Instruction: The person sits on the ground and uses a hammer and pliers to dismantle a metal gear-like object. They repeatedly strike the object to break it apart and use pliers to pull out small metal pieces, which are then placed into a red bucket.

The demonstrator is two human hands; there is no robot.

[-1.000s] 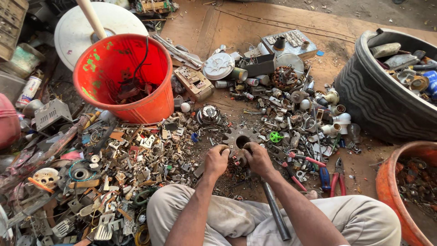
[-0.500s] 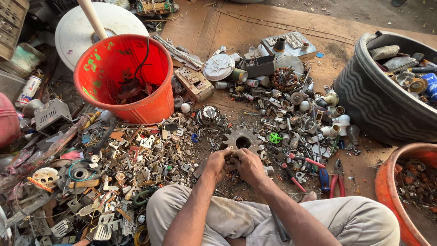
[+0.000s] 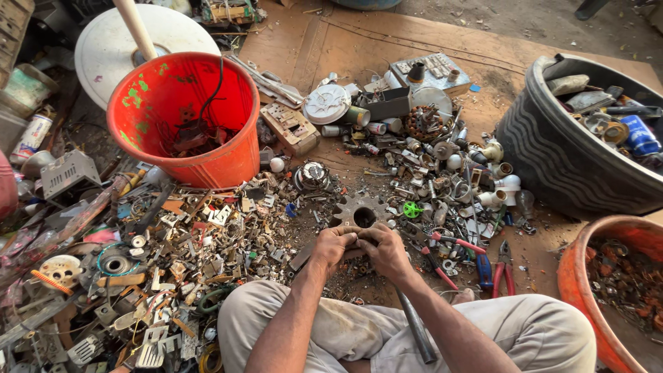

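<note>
Between my knees, on the cardboard floor (image 3: 345,41), my left hand (image 3: 332,247) and right hand (image 3: 387,250) close together on a small piece I cannot make out, just below the toothed gear (image 3: 360,213). Sorted scrap already fills the orange bucket (image 3: 186,117) and black tub (image 3: 566,159); a wide scrap heap (image 3: 186,242) remains unsorted, pliers (image 3: 504,273) lying near.

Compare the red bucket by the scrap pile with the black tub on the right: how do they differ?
The red bucket is tall, smooth-walled and green-flecked, holding wires; the black tub is low, wide and ribbed, holding cans and larger scrap. The bucket stands left of the hands, the tub far right. Both stand upright, open-topped, on the ground.
</note>
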